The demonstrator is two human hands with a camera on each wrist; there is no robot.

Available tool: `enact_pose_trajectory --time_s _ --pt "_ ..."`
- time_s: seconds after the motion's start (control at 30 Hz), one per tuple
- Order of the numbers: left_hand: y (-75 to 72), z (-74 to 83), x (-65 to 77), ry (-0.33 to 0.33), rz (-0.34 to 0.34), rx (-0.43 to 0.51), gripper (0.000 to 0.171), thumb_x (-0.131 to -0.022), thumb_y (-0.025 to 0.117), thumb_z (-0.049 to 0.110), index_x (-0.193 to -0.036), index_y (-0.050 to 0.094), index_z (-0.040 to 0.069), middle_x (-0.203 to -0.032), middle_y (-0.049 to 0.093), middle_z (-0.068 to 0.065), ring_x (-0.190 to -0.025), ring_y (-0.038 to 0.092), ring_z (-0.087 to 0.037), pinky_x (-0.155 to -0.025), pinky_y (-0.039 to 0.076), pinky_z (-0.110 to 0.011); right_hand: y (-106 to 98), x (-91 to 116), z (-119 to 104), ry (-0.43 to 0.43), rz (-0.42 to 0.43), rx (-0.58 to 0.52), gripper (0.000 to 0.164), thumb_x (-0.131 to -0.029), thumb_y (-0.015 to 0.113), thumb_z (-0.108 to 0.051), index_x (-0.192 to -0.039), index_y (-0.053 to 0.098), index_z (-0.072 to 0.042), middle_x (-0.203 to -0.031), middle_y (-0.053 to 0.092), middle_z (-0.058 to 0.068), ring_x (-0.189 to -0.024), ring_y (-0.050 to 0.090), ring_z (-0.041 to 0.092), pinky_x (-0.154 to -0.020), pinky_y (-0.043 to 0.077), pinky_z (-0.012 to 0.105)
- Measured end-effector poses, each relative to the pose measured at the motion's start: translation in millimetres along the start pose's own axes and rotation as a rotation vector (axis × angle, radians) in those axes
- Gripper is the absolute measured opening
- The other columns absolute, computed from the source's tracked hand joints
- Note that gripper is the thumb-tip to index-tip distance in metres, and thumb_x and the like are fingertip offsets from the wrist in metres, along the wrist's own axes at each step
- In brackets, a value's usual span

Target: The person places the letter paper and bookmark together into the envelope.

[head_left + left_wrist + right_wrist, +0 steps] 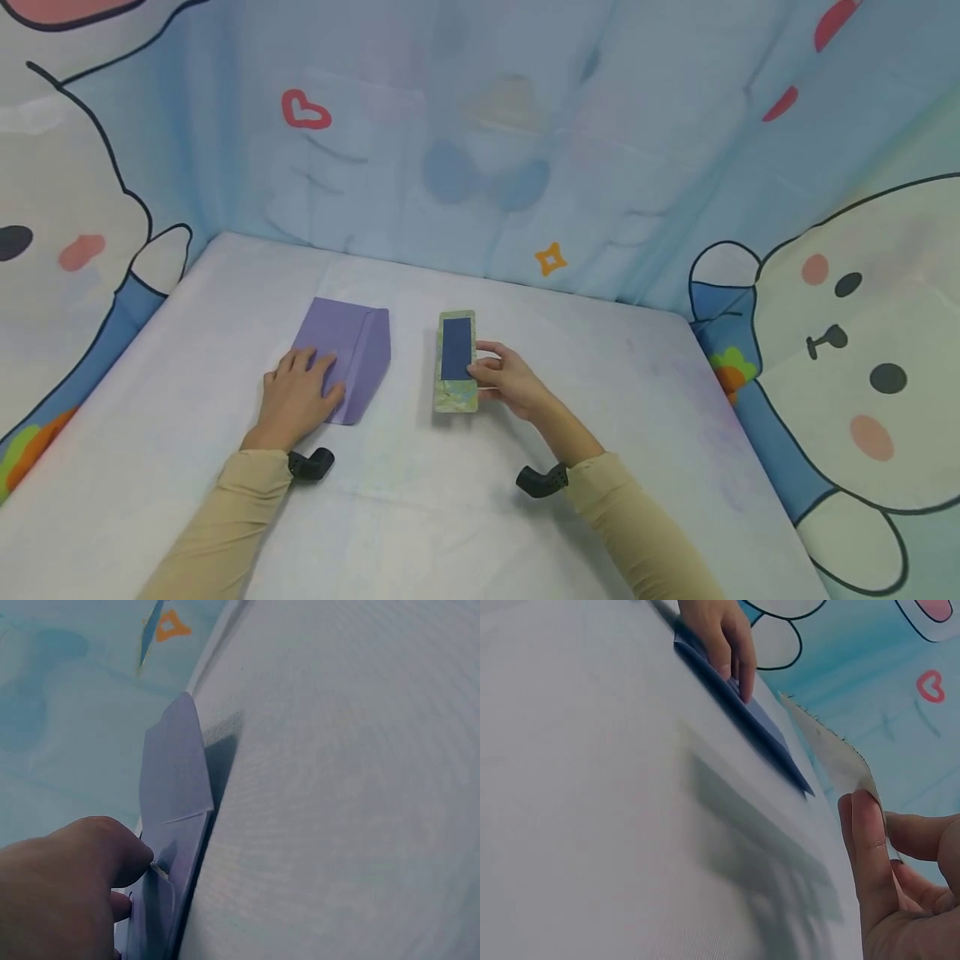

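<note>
My left hand [296, 396] rests on a purple paper envelope [337, 329] lying on the table, its flap [369, 367] unfolded toward the right. In the left wrist view the thumb [124, 851] touches the envelope [176, 765] by its inner paper edge. To the right, my right hand [513, 383] pinches a narrow card [456, 397] by its right edge. The card is patterned green and yellow, with a dark blue rectangle on its face. Thumb and fingers [874, 855] grip the thin card [840, 754] above the table in the right wrist view.
A pale cloth covers the table [420, 517]. Behind it hangs a blue curtain [390, 167] with cartoon prints, which also runs along both sides. Black devices [542, 482] are worn on both wrists.
</note>
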State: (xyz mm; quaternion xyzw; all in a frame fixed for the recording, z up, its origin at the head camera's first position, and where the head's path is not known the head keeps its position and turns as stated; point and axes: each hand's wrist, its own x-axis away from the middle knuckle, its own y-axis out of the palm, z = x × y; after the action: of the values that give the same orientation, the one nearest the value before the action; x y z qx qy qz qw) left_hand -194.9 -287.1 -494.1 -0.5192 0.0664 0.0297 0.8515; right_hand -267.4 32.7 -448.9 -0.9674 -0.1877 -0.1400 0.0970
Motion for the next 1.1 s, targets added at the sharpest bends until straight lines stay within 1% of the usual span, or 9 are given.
enact_pose_trajectory --time_s 0.1,0.43,0.6,0.73,0.83,0.93,1.1 --pt "0.7 -0.4 -0.9 0.007 0.009 0.001 0.055 -0.091 0.051 0.035 -0.137 0.048 0.007 -0.144 0.037 -0.025 -0.135 0.028 -0.046 -0.094 0.03 -0.063 11 -4 -3 -0.004 0.006 -0.009 0.058 -0.092 0.06 -0.011 -0.143 0.033 -0.012 -0.095 0.061 -0.002 -0.08 0.063 0.01 -0.065 0.053 0.025" --pt "3.9 -3.4 -2.3 0.013 0.019 0.003 0.054 -0.09 0.052 0.034 -0.137 0.049 0.007 -0.143 0.038 -0.025 -0.135 0.029 -0.045 -0.094 0.03 -0.063 57 -24 -5 -0.02 0.037 -0.029 0.057 -0.091 0.062 -0.009 -0.14 0.034 -0.014 -0.099 0.054 0.002 -0.081 0.064 0.012 -0.067 0.055 0.027" --pt "4.3 -3.7 -2.9 0.01 0.016 0.002 0.057 -0.089 0.053 0.035 -0.138 0.047 0.006 -0.144 0.037 -0.025 -0.136 0.028 -0.045 -0.095 0.03 -0.064 74 -33 -6 -0.033 0.067 -0.064 0.054 -0.091 0.06 -0.006 -0.138 0.034 -0.011 -0.096 0.053 0.002 -0.079 0.065 0.013 -0.066 0.056 0.027" --pt "4.1 -2.4 -4.0 0.008 0.015 0.009 0.058 -0.089 0.054 0.035 -0.138 0.047 0.005 -0.145 0.036 -0.026 -0.137 0.026 -0.046 -0.096 0.029 -0.064 83 -38 -7 -0.063 0.087 -0.1 0.053 -0.091 0.059 -0.003 -0.137 0.032 -0.008 -0.091 0.051 0.002 -0.077 0.065 0.013 -0.065 0.057 0.029" --pt "4.6 -2.2 -4.5 0.003 0.017 0.017 0.057 -0.089 0.054 0.035 -0.138 0.047 0.005 -0.145 0.036 -0.026 -0.137 0.025 -0.046 -0.097 0.029 -0.065 90 -42 -6 -0.074 0.118 -0.081 0.054 -0.09 0.059 -0.001 -0.136 0.03 -0.008 -0.092 0.049 0.003 -0.073 0.064 0.013 -0.065 0.057 0.029" --pt "4.9 -2.2 -4.7 -0.004 0.018 0.027 0.057 -0.089 0.054 0.034 -0.138 0.047 0.005 -0.145 0.036 -0.026 -0.137 0.025 -0.046 -0.097 0.029 -0.064 97 -47 -4 -0.081 0.174 -0.046 0.053 -0.089 0.059 -0.001 -0.133 0.029 -0.007 -0.093 0.048 0.004 -0.069 0.064 0.013 -0.063 0.057 0.028" --pt "4.6 -3.0 -5.7 -0.016 0.014 0.034 0.058 -0.089 0.054 0.034 -0.138 0.046 0.005 -0.146 0.035 -0.026 -0.138 0.024 -0.045 -0.099 0.027 -0.064 112 -51 -2 -0.123 0.242 -0.021 0.046 -0.088 0.059 0.001 -0.122 0.028 -0.006 -0.095 0.045 0.007 -0.067 0.059 0.013 -0.063 0.057 0.029"
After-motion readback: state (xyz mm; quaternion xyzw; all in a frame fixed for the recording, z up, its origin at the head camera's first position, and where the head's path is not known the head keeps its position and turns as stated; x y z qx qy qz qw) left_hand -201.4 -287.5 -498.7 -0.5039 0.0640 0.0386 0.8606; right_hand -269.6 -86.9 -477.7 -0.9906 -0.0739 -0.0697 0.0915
